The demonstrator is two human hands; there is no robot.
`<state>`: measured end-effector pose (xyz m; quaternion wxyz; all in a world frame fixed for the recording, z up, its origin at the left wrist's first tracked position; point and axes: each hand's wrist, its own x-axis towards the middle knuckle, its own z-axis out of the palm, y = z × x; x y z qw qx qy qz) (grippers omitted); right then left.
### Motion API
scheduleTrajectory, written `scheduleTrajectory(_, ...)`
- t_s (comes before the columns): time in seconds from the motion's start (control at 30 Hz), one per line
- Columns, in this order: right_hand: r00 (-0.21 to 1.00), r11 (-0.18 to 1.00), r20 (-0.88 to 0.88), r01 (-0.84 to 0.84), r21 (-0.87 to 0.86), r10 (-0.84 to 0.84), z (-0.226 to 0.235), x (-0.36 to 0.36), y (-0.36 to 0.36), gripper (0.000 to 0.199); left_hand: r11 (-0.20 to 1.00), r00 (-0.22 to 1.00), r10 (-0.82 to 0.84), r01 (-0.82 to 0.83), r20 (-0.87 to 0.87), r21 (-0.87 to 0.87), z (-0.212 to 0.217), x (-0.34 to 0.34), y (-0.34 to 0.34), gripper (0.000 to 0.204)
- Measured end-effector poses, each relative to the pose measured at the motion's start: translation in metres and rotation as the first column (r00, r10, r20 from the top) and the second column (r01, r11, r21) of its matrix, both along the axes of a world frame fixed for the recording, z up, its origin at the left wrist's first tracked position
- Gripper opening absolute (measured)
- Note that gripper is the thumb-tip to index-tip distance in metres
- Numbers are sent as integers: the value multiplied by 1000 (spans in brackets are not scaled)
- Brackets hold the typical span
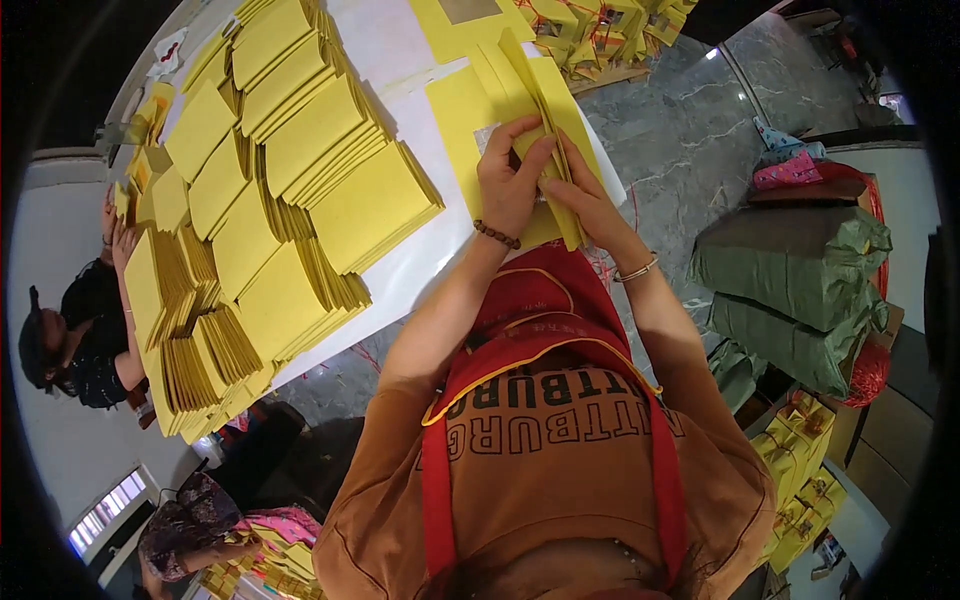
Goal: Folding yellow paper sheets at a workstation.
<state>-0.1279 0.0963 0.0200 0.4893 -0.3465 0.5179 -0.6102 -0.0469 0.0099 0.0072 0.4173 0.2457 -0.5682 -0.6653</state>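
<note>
Pinching a long, folded yellow card [536, 90] between them, both hands are touching it, neither lying nearer: the left hand [507, 180] is gripping its left side with curled finger and thumb, the right hand [592, 205] is wrapping its right side. Its long axis is tilting from just before twelve o'clock toward just before six, the near end pointing at the red cloth apron [545, 300]. Beneath, a flat yellow sheet [453, 115] is lying on the white tabletop [415, 262], whose edge is passing close by at three o'clock. At nine, a white strip is leaving some room before the stacked yellow folded cards [375, 205]. Farther off, green wrapped bundles [790, 250] are standing around four.
</note>
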Motion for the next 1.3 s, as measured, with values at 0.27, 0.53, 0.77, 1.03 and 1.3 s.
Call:
scheduleTrajectory(0.27,998,999,49,37,7,-37,-7,-1,0,57,997,998,48,-45,51,-68,-12,-1,-3,19)
scheduleTrajectory(0.53,982,999,180,47,25,-51,-7,-3,-2,56,988,992,120,-117,24,-101,-8,-1,0,10)
scheduleTrajectory(0.77,998,999,39,39,-10,-39,-10,-2,-2,59,980,981,192,-191,-5,-60,4,-4,6,15)
scheduleTrajectory(1.03,999,999,-37,24,-42,-26,-5,0,-2,63,992,995,81,-74,66,-105,0,0,1,23)
scheduleTrajectory(1.3,1000,999,-26,13,-46,-14,-3,0,-2,69,1000,1000,14,-14,-20,20,-3,-1,1,28)
